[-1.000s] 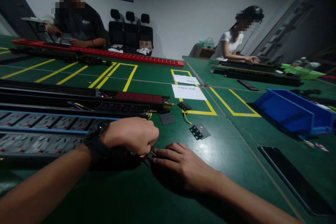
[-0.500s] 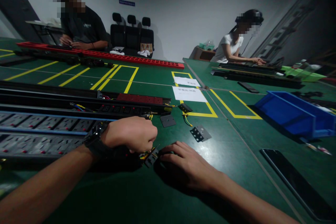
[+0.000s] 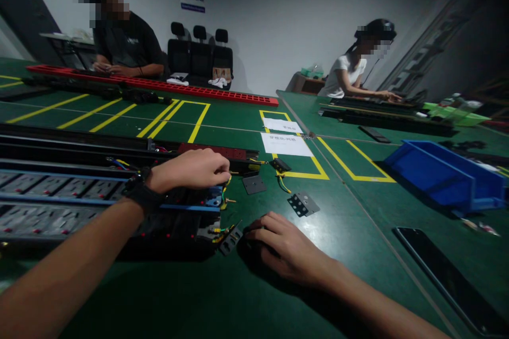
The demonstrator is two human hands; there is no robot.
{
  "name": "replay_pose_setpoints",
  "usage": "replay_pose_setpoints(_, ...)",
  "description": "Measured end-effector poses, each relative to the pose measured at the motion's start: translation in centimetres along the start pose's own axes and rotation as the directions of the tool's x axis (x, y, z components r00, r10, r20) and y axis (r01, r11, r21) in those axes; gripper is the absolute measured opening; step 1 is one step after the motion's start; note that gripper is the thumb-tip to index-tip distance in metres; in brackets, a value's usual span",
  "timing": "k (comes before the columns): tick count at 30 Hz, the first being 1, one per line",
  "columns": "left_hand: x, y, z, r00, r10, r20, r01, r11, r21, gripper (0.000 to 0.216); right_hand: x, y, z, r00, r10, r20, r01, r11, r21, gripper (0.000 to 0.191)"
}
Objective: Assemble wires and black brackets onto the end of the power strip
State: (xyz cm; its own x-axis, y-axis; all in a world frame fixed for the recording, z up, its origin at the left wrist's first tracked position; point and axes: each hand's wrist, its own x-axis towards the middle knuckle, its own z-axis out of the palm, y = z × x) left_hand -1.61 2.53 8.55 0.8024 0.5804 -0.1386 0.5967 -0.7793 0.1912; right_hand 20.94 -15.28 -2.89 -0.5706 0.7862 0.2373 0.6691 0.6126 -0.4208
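My left hand point(image 3: 193, 169), wearing a black watch point(image 3: 137, 185), is closed with curled fingers above the ends of the long power strips point(image 3: 167, 222). Whatever its fingertips grip is hidden. Yellow-green ground wires point(image 3: 225, 190) stick out just below it. Resting on the table, my right hand point(image 3: 288, 249) has loosely bent, slightly parted fingers and holds nothing that I can see. Just left of its fingertips, a slotted black end bracket point(image 3: 230, 240) leans at the nearest strip's end. A flat dark plate point(image 3: 253, 185) and a perforated bracket point(image 3: 303, 204) lie farther back.
A blue bin point(image 3: 441, 175) and a phone point(image 3: 445, 275) are on the right. Paper sheets point(image 3: 286, 144) lie on the yellow-marked green table point(image 3: 342, 212). Across it, a long red rail point(image 3: 199, 88) lies before one co-worker point(image 3: 131, 42); another person point(image 3: 350, 74) handles black strips.
My left hand has moved up and slightly left, away from the slotted bracket, uncovering the strip ends and ground wires. My right hand has stayed nearly in place.
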Motion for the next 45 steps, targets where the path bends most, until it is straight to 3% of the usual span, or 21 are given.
replay_pose_setpoints(4, 0.8, -0.6, 1.3, 0.999, 0.029, 0.033, -0.027, 0.997, -0.068, 0.031, 0.1, -0.2, -0.2, 1.0, 0.006, -0.011, -0.005, 1.0, 0.014, 0.026)
replay_pose_setpoints(10, 1.2, 0.3, 2.3, 0.998, 0.06, 0.025, -0.057, 0.994, -0.09, 0.033, 0.1, -0.1, -0.2, 1.0, 0.014, -0.004, -0.014, 1.0, 0.028, 0.025)
replay_pose_setpoints(20, 1.3, -0.2, 2.4, 0.965, 0.179, 0.191, -0.15, 0.976, -0.156, 0.026, 0.2, -0.2, -0.3, 1.0, 0.019, -0.007, -0.019, 0.999, 0.031, 0.025)
replay_pose_setpoints(45, 1.3, -1.3, 2.5, 0.947, 0.196, 0.252, -0.148, 0.969, -0.198, 0.018, 0.2, -0.1, -0.4, 1.0, 0.018, -0.014, -0.018, 0.999, 0.035, 0.024)
